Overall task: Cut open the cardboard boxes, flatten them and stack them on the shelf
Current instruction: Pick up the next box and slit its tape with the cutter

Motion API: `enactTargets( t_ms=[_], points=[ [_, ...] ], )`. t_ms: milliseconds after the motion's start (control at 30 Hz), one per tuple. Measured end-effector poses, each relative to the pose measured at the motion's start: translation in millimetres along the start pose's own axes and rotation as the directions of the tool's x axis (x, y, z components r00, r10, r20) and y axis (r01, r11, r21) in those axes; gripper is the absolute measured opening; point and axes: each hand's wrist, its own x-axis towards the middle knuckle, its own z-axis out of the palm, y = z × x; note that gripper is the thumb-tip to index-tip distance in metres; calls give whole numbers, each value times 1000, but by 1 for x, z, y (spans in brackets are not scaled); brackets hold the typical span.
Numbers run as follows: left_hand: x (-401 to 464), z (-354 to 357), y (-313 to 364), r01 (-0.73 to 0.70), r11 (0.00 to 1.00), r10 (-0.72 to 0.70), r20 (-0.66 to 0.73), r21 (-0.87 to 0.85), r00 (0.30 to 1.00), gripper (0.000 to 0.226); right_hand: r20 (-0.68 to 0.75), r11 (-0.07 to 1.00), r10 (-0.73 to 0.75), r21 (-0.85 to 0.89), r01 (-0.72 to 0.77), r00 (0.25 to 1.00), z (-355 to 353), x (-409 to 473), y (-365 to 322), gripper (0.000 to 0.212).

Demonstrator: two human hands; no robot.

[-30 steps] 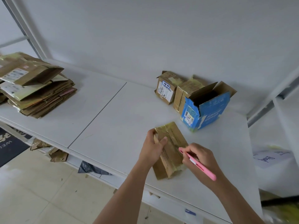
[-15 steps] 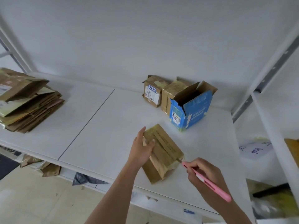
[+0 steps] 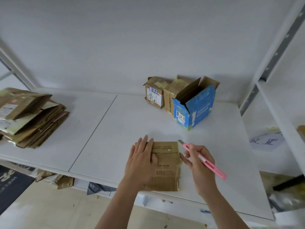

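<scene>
Flattened brown cardboard box (image 3: 165, 164): lies flat near the front edge of the white shelf (image 3: 102, 142), printed face up, a strip of tape across its upper part.

Left hand (image 3: 142, 161): palm down on the left part of the flattened box, fingers straight and spread, pressing it; holds nothing.

Right hand (image 3: 198, 164): grip closed around a pink utility knife (image 3: 203, 160), held like a pen; blade tip points up and left, just beside the box's upper right corner. One finger touches the box's right edge.

Blue printed box (image 3: 195, 109): upright at the back of the shelf, top flaps open.

Two taped brown boxes (image 3: 162, 95): unopened, touching each other, just left of the blue box.

Stack of flattened cardboard (image 3: 31, 118): far left of the shelf, well apart from the hands.
</scene>
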Motion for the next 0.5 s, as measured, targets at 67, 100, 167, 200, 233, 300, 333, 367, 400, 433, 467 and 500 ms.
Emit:
enactTargets(
  t_ms=[67,100,167,200,233,300,333,367,400,433,467,500],
  points=[
    [-3,7,-7,-36,997,33,50,63,998,56,4,998,20,63,-21,1000,-5,3,1,21],
    [-5,11,-9,-36,996,33,45,79,998,56,1,996,33,79,-33,999,-7,6,1,17],
    [-6,16,-9,-24,996,21,35,86,999,60,0,996,59,67,-59,998,-7,11,2,12],
    [-6,17,-9,-15,996,12,37,84,999,67,9,997,62,44,-63,998,-6,13,2,12],
    [-5,17,-9,-5,997,1,42,83,999,76,16,998,57,16,-57,998,-5,14,2,12],
    [-4,16,-9,4,997,-8,54,73,998,93,17,999,34,-24,-34,999,-3,13,3,13],
    [-4,16,-9,4,998,-8,59,66,998,98,13,999,25,-31,-25,1000,-4,12,4,13],
    [-4,16,-9,6,998,-9,63,61,998,101,10,999,17,-36,-16,1000,-5,10,6,13],
    [-5,16,-9,8,998,-11,66,59,998,102,11,999,11,-44,-10,1000,-7,8,8,12],
    [-5,16,-10,10,998,-14,69,58,998,103,14,999,8,-51,-7,1000,-9,6,10,12],
    [-4,15,-10,10,998,-14,73,58,997,103,17,998,8,-55,-7,1000,-11,4,12,13],
    [-4,15,-9,8,998,-13,79,56,997,104,17,998,11,-58,-10,1000,-11,4,14,13]
  ],
)
